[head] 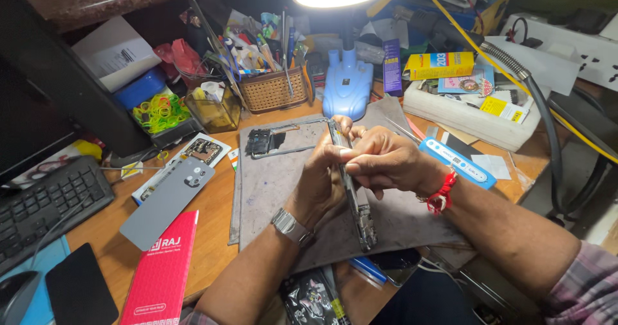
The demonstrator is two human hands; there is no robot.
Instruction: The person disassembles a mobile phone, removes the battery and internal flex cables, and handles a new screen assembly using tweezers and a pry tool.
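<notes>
Both hands are gripping the opened phone [351, 183] on edge, the left hand [322, 180] cradling it and the right hand [386, 161] pinching its rim, while its grey back cover [168, 199] and a stripped frame [286, 138] are lying apart on the desk, reassembly seemingly yet undone.

We list: worn matt grey work mat [283, 190]; varnished wooden desk [212, 215]; woven wicker basket [273, 92]; glossy blue plastic lamp base [347, 86]; steel wristwatch band [291, 227].

Wooden desk [212, 215] carries grey mat [270, 183], keyboard [45, 202], red booklet [161, 273].
</notes>
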